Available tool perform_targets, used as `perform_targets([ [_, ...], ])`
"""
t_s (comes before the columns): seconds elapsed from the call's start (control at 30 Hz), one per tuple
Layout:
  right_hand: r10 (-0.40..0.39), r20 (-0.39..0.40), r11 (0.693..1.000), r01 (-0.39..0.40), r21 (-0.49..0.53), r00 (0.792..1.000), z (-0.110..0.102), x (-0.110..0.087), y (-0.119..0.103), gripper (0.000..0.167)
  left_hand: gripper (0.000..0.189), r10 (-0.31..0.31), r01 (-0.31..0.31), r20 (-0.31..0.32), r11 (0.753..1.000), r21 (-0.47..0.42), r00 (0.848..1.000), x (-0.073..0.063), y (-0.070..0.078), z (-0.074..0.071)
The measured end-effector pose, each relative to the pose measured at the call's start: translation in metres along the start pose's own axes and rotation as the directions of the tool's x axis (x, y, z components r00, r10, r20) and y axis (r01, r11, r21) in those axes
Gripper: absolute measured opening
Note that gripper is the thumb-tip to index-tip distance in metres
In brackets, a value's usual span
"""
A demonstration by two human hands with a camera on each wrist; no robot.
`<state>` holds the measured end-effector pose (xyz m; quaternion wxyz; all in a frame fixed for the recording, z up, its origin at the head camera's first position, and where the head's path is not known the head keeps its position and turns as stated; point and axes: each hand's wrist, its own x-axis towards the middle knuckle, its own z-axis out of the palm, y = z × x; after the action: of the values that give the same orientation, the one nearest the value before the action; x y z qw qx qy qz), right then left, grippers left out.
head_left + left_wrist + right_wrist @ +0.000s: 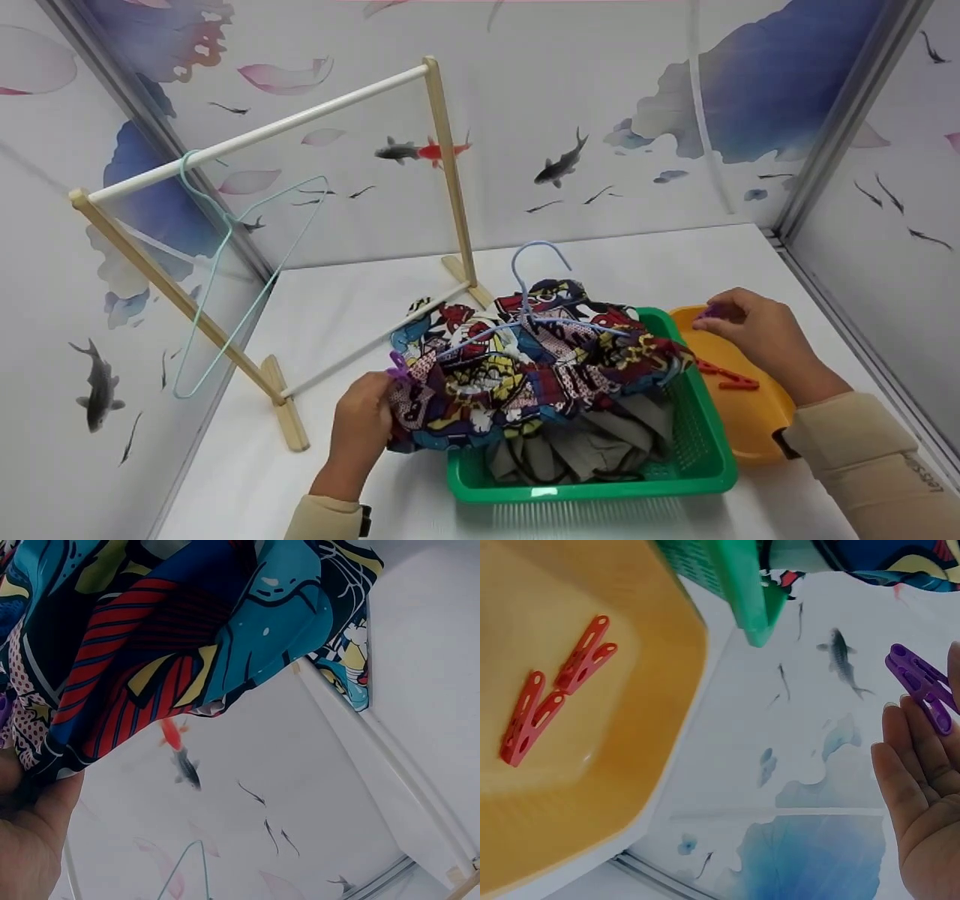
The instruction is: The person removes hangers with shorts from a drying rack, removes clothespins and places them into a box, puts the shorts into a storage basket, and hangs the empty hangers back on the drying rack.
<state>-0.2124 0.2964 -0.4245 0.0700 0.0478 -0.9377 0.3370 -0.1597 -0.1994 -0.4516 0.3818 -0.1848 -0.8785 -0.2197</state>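
Multicoloured patterned garment (536, 382) against blue hanger (528, 318)

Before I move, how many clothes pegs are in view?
4: one purple peg on the patterned garment beside the left hand, another purple peg in the right hand, two red pegs in the yellow tray. Others may be hidden.

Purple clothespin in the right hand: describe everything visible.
The purple clothespin looks like plastic, with slotted arms and rounded ends, slanting in the right wrist view. The right hand pinches it between thumb and fingers. In the head view, fingers partly cover it near the orange basin's far rim.
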Motion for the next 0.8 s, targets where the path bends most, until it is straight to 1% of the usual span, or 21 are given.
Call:
perform_targets([
  [0.23,0.032,0.047,0.999,-0.032,-0.005,0.998,0.003,0.008,0.013,0.051,0.024,-0.013,0.013,0.018,1.0,0.007,1.0,0.0,0.001,0.0],
  [0.4,0.041,0.081,0.999,-0.04,-0.008,0.996,0.006,0.016,0.022,0.05,0.023,-0.021,0.021,0.027,1.0,0.01,0.999,0.001,0.002,-0.001],
  [0.7,0.076,0.156,0.995,-0.066,-0.072,0.985,0.01,0.031,0.038,0.047,0.02,-0.034,0.033,0.04,0.999,0.015,0.999,0.002,0.003,-0.001],
  [0.8,0.08,0.176,0.993,-0.063,-0.1,0.981,0.012,0.034,0.044,0.043,0.02,-0.042,0.042,0.048,0.999,0.018,0.998,0.002,0.005,-0.002],
])
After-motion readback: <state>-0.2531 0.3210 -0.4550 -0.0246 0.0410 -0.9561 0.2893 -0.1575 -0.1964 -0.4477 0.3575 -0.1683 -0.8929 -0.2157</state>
